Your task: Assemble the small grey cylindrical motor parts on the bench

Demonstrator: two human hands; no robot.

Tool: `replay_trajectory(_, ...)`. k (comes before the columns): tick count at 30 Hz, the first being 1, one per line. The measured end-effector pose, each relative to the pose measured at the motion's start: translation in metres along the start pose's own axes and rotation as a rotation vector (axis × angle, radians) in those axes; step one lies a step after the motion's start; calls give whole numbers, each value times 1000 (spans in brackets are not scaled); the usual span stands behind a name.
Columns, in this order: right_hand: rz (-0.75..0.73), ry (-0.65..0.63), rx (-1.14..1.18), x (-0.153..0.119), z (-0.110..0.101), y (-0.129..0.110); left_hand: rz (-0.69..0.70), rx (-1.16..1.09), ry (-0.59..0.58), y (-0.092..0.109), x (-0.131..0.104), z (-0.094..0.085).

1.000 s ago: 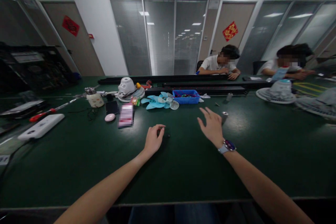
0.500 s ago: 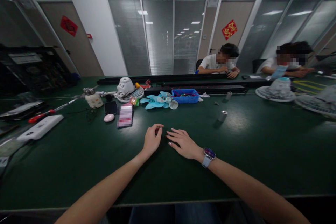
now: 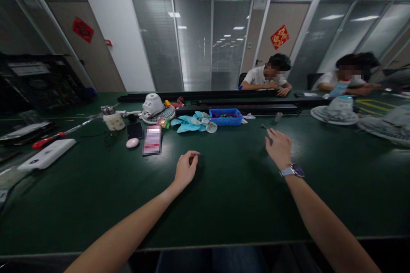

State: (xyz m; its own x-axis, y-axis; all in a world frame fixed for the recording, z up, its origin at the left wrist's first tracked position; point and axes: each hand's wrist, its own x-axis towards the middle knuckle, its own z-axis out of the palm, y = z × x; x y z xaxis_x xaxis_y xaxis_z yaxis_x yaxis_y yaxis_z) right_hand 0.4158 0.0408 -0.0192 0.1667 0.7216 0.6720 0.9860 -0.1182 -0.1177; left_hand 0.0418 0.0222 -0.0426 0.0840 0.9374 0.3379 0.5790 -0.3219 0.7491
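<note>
My left hand (image 3: 187, 166) rests on the green table (image 3: 224, 204) left of the middle, loosely curled, with a gap between thumb and forefinger and nothing seen in it. Farther to the right, my right hand (image 3: 279, 148) has its thumb and bent fingers apart, low over the spot where a small metal cylinder stood; the hand hides that cylinder. Another small metal cylinder (image 3: 278, 117) stands just beyond. A thin small piece (image 3: 264, 126) lies by the right fingertips.
Light-blue fan blades (image 3: 188, 123), a blue bin (image 3: 226, 118) of small parts and a white fan (image 3: 153, 104) lie ahead. A phone (image 3: 134, 130), a jar (image 3: 113, 120) and a power strip (image 3: 48, 154) are left. Fan housings (image 3: 336, 113) and people (image 3: 258, 77) are at the right.
My right hand has moved right and forward from beside my left hand to the nearer metal cylinder, which is now hidden. My left hand has stayed in place.
</note>
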Motion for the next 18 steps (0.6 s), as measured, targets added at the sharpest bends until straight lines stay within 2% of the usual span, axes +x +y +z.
replay_trajectory(2,71,0,-44,1,3,18,-5,-3,-8,0,0,0)
replay_trajectory(4,108,-11,-58,0,5,26,-6,-2,-11,0,0,0)
replay_trajectory(10,120,-64,-32,1,6,22,7,3,-5,-2,1,1)
replay_trajectory(18,107,-62,-15,0,9,26,12,18,3,-2,1,1)
